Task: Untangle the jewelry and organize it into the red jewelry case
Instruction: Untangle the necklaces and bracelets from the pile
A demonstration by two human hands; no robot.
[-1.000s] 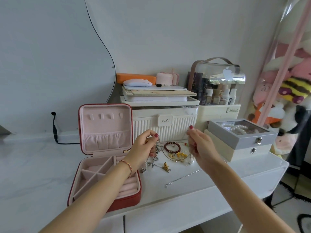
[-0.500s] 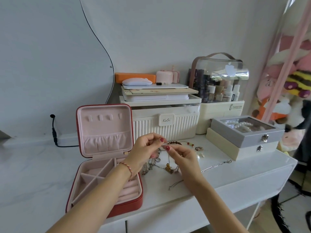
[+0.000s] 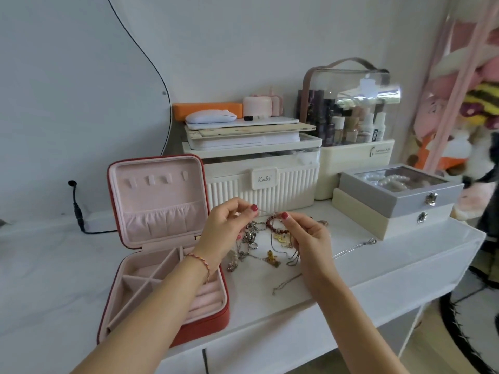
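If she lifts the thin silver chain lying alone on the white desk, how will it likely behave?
The thin silver chain lies in a loose slack line, so it would probably droop limply from whichever point is held. It looks fine-linked, so likely very light. Its clasp end lies free on the white desk, apart from the tangled pile of jewelry, so it probably would not snag.

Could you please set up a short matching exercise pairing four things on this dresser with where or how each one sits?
Things:
1. red jewelry case
2. tangled jewelry pile
3. silver chain
4. grey box

Places or states:
A. stacked on a cream box, pearls under its clear lid
B. lying alone on the tabletop, right of the right hand
C. open, lid upright, compartments showing no jewelry
D. heaped between the case and the right hand, below both hands' fingertips

Pairs: 1-C, 2-D, 3-B, 4-A

The left hand and right hand each pinch a fine strand from the pile.
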